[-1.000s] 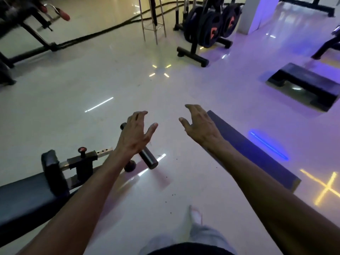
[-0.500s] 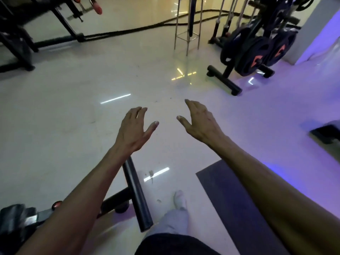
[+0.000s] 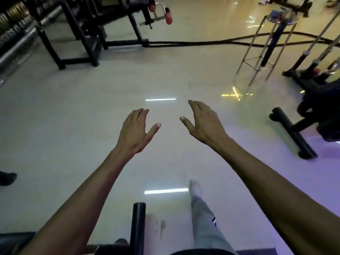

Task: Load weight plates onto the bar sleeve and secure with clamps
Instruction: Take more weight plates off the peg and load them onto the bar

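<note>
My left hand [image 3: 135, 130] and my right hand [image 3: 201, 122] are stretched out in front of me over the pale glossy floor, fingers apart, holding nothing. A black plate rack [image 3: 294, 134] with dark weight plates [image 3: 323, 109] stands at the right edge, well right of my right hand. Several bars [image 3: 312, 61] lean in a holder at the upper right. No bar sleeve or clamp is clearly visible.
A black machine frame [image 3: 82, 43] with red-handled grips [image 3: 168, 14] fills the upper left. A thick black rope [image 3: 202, 42] runs across the floor at the back. A metal stand [image 3: 257, 57] rises at upper right. A bench foot tube [image 3: 138, 225] lies below; my leg [image 3: 204, 214] steps forward.
The view has swung left and forward: the plate rack has slid to the right edge, the bench and dark mat have dropped out below. Both hands stay open and held out.
</note>
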A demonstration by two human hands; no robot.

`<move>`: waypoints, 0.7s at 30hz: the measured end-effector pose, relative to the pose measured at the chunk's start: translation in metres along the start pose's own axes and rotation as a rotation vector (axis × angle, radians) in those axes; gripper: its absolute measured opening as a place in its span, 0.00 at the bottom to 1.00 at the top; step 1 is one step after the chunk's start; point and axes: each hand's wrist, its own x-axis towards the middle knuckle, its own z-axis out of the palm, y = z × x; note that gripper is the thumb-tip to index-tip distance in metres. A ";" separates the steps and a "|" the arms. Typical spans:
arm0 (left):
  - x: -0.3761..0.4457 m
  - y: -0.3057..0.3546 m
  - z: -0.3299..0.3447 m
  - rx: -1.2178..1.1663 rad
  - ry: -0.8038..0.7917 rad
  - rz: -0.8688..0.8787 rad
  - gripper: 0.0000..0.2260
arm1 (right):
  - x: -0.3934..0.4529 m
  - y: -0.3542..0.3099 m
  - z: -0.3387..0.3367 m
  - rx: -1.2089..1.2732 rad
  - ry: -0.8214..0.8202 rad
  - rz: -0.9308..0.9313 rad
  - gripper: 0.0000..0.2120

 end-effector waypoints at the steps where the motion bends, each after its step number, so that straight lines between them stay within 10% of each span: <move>1: 0.021 -0.007 0.002 0.007 0.007 -0.024 0.32 | 0.029 0.003 0.006 0.010 -0.008 -0.022 0.32; 21: 0.408 -0.261 -0.037 0.071 0.228 -0.558 0.30 | 0.614 -0.117 0.149 0.144 -0.181 -0.558 0.30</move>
